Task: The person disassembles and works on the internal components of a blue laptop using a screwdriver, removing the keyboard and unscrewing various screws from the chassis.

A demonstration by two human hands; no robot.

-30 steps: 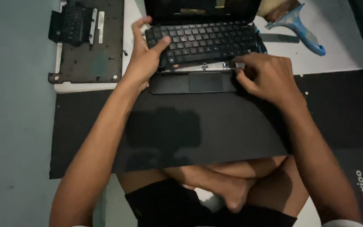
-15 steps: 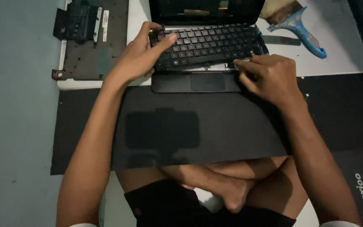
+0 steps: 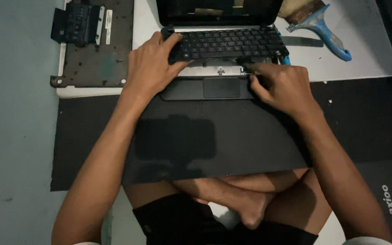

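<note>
- The left hand (image 3: 153,68) grips the left end of the black laptop keyboard panel (image 3: 227,45), with the thumb on top of the keys and the fingers curled around its edge.
- Farther to the left, a dark grey laptop bottom cover (image 3: 94,59) lies apart on the white board (image 3: 373,50). It is already taken off, and a black rectangular part sits on its upper end.
- The keyboard panel itself is at the top centre, on the open small black laptop (image 3: 218,86). Its front edge is raised, and a bare silver strip of the chassis shows between the keys and the dark touchpad (image 3: 222,87). So, by judgement, the keyboard is loosened but not yet fully removed.
- The right hand (image 3: 282,86) is bent at the lower right edge of the keyboard panel, with the fingertips pressing under or against this edge; it is not sure whether a small tool is between them.
- At the far right, a brush with a blue plastic handle (image 3: 327,31) rests on the white board, untouched.
- What remains, it seems, is to lift the keyboard free.
</note>
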